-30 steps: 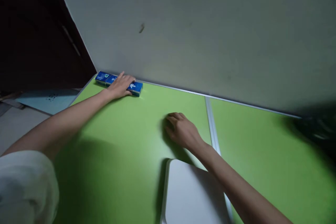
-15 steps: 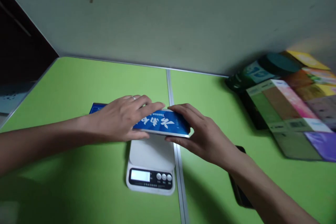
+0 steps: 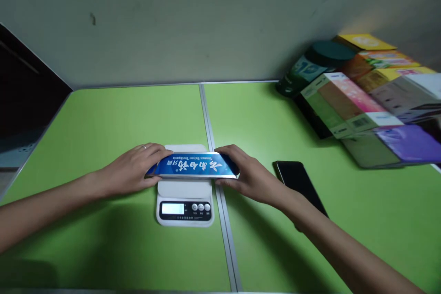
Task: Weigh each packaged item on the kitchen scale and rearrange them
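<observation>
A long blue toothpaste box (image 3: pixel 195 165) with white lettering lies crosswise over a white digital scale (image 3: pixel 186 189). My left hand (image 3: pixel 139 167) grips the box's left end between thumb and fingers, a ring on one finger. Around the right end, the thumb and fingers of my right hand (image 3: pixel 243 172) are closed. The scale's lit display and round buttons face me below the box. Whether the box rests on the plate or is just above it, I cannot tell.
A black phone (image 3: pixel 303 183) lies right of the scale, partly under my right forearm. At the right stand several stacked boxes (image 3: pixel 354 101) and a dark green container (image 3: pixel 310 69). A metal strip (image 3: pixel 225 220) runs down the green table (image 3: pixel 138 115), with a wall behind.
My left hand has slid back to the box's left end, uncovering more lettering. The box now lies level across the scale. The whole view has shifted, showing more of the phone.
</observation>
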{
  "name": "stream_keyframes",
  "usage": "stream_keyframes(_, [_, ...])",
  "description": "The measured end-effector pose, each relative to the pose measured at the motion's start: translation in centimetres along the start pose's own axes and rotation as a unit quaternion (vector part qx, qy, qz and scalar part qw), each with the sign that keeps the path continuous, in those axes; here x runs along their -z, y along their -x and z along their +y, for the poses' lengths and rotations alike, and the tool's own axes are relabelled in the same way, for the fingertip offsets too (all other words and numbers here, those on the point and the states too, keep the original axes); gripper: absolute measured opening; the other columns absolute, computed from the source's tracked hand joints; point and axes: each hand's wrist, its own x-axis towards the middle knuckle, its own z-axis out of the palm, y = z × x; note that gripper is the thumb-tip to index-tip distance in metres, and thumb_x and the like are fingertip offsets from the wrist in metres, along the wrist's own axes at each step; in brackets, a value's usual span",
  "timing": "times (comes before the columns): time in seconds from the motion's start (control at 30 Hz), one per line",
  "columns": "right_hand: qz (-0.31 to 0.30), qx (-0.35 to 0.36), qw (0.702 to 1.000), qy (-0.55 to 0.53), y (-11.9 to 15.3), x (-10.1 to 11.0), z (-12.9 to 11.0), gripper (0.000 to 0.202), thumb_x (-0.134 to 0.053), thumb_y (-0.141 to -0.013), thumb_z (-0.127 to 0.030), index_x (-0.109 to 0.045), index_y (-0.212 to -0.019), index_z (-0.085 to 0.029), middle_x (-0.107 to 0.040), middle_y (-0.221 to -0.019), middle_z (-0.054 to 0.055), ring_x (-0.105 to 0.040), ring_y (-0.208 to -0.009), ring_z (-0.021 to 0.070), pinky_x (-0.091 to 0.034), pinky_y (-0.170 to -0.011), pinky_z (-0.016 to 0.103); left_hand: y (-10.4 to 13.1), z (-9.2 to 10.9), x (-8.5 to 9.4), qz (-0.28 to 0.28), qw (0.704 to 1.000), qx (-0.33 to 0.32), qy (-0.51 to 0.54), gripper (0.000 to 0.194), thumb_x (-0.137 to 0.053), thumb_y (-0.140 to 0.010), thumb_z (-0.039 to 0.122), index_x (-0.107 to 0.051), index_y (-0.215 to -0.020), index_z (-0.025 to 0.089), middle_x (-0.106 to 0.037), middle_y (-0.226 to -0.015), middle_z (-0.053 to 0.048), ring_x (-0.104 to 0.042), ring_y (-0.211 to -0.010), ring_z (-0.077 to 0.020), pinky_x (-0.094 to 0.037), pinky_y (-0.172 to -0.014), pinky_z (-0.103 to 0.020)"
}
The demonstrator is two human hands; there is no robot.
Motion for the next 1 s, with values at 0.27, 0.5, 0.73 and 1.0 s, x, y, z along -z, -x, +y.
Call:
stream_keyframes(0.27, [0.032, -0.048, 0.998, -0.031, 2.3, 1.2, 1.6, 0.074, -0.065, -0.082, -0.052, -0.032, -0.143, -0.027, -0.052, -0.13, 0.014, -0.061, -0.074, 0.0174, -0.059, -0.073, 0.041, 2.4, -1.6, 0.9, -0.028, 0.995, 0.093, -0.006, 0.091, -0.058, -0.077, 0.068, -0.025, -0.15, 0.027, -0.039, -0.15, -0.015, -0.05, -0.123, -0.04, -0.051, -0.093, -0.059])
stream_keyframes(0.5, [0.029, -0.064, 0.997, -0.042, 2.8, 1.2, 2.1, 0.07, -0.062, -0.084, -0.053, -0.034, -0.142, -0.026, -0.054, -0.129, 0.014, -0.061, -0.073, 0.0168, -0.059, -0.07, 0.039, 4.0, -3.0, 0.3, -0.035, 0.991, 0.126, -0.012, 0.085, -0.057, -0.081, 0.061, -0.023, -0.151, 0.026, -0.037, -0.152, -0.014, -0.051, -0.123, -0.039, -0.051, -0.095, -0.057])
stream_keyframes(0.73, [0.017, -0.054, 0.998, -0.041, 2.4, 0.7, 1.6, 0.067, -0.062, -0.085, -0.049, -0.032, -0.142, -0.027, -0.052, -0.131, 0.013, -0.062, -0.074, 0.0164, -0.059, -0.073, 0.04, 4.1, -3.1, 0.2, -0.03, 0.992, 0.118, -0.007, 0.082, -0.055, -0.082, 0.06, -0.025, -0.151, 0.026, -0.039, -0.152, -0.012, -0.052, -0.123, -0.0378, -0.051, -0.097, -0.055])
stream_keyframes(1.0, [0.002, -0.049, 0.998, -0.035, 2.0, 0.8, 1.2, 0.069, -0.062, -0.086, -0.047, -0.031, -0.143, -0.026, -0.051, -0.131, 0.014, -0.061, -0.075, 0.0171, -0.058, -0.074, 0.041, 4.2, -3.4, 0.0, -0.028, 0.993, 0.114, 0.003, 0.081, -0.054, -0.083, 0.059, -0.024, -0.151, 0.028, -0.039, -0.152, -0.011, -0.054, -0.12, -0.0364, -0.051, -0.096, -0.054])
